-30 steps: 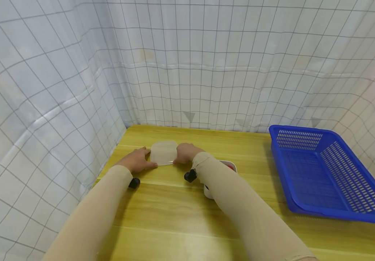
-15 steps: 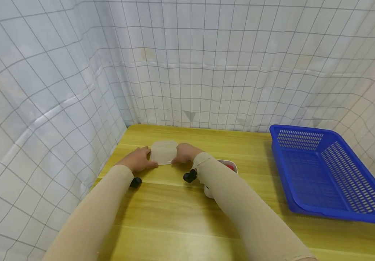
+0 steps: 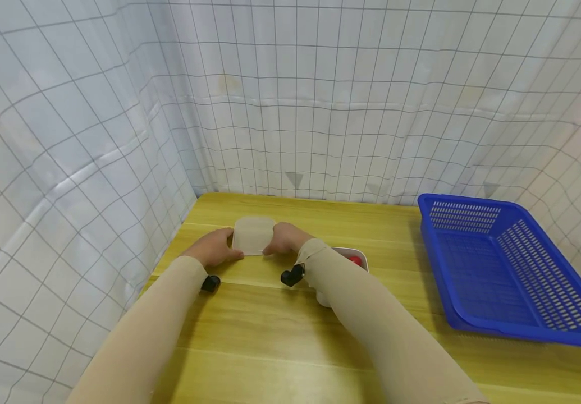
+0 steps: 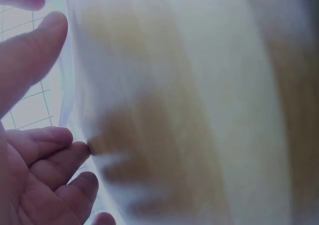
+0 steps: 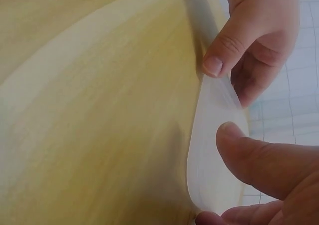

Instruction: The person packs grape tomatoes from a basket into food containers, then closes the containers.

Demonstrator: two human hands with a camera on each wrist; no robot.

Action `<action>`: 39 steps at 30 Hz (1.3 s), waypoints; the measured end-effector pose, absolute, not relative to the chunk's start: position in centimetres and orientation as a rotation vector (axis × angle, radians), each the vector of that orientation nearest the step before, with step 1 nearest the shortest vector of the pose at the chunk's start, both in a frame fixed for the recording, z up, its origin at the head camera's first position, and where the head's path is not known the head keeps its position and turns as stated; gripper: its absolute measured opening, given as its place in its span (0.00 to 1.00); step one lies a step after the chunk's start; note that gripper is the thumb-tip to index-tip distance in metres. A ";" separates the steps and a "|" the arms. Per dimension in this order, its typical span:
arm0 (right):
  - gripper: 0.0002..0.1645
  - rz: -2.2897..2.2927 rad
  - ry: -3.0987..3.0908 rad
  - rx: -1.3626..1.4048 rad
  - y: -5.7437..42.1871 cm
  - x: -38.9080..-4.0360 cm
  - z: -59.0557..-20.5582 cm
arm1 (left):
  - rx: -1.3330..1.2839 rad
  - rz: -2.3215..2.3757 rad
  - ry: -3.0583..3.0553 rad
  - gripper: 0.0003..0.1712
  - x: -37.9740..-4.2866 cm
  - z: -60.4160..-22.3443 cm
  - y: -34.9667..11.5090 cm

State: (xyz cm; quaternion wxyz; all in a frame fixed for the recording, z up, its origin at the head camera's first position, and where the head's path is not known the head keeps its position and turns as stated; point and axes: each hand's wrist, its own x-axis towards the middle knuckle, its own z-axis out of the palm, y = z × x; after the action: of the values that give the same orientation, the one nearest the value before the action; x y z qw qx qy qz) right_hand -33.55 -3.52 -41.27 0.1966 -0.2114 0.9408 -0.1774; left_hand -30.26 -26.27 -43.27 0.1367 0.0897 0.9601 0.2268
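A translucent, rounded-square plastic lid is held between both hands at the table's back left. My left hand grips its left side, thumb at the near corner and fingers spread along the edge. At the right side, my right hand holds the lid, its thumb against the near edge. The right wrist view shows the lid edge-on, with my left hand above and my right hand below. A white container with something red inside is partly hidden under the right forearm.
A large blue plastic basket with slotted walls stands on the right of the wooden table. White grid-patterned curtains close off the back and both sides. Both wrists carry a small black device.
My right thumb has slid slightly left along the lid's near edge, and the right wrist has turned a little. The lid and left hand stay almost in place.
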 end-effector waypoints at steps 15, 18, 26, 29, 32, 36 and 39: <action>0.49 -0.733 2.592 -0.446 -3.5 -33.0 -40.9 | 0.174 0.753 2.733 0.49 -30.2 -43.5 -26.3; 0.50 -0.801 2.580 -0.412 -3.4 -33.0 -41.0 | 0.162 0.774 2.733 0.49 -30.2 -43.6 -26.3; 0.44 -0.847 2.650 -0.417 -3.3 -33.0 -41.2 | 0.196 0.859 2.757 0.44 -30.1 -43.3 -26.4; 0.39 -0.841 2.649 -0.413 -3.1 -32.9 -41.3 | 0.203 0.878 2.754 0.45 -30.1 -43.2 -26.5; 0.39 -0.850 2.647 -0.399 -2.8 -32.9 -41.4 | 0.189 0.900 2.753 0.45 -29.9 -43.2 -26.4; 0.39 -0.941 2.653 -0.357 -2.4 -33.0 -41.3 | 0.188 0.929 2.774 0.44 -29.7 -42.9 -26.1; 0.39 -1.011 2.645 -0.334 -2.3 -33.1 -41.1 | 0.184 0.957 2.780 0.45 -29.6 -42.6 -25.8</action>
State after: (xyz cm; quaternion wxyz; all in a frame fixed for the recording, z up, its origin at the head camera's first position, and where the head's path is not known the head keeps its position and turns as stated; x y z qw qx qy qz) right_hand -33.15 -2.25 -41.10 0.1444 -0.1161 0.9179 -0.3508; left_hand -29.59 -25.84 -42.56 0.0975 0.0621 0.9392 0.3232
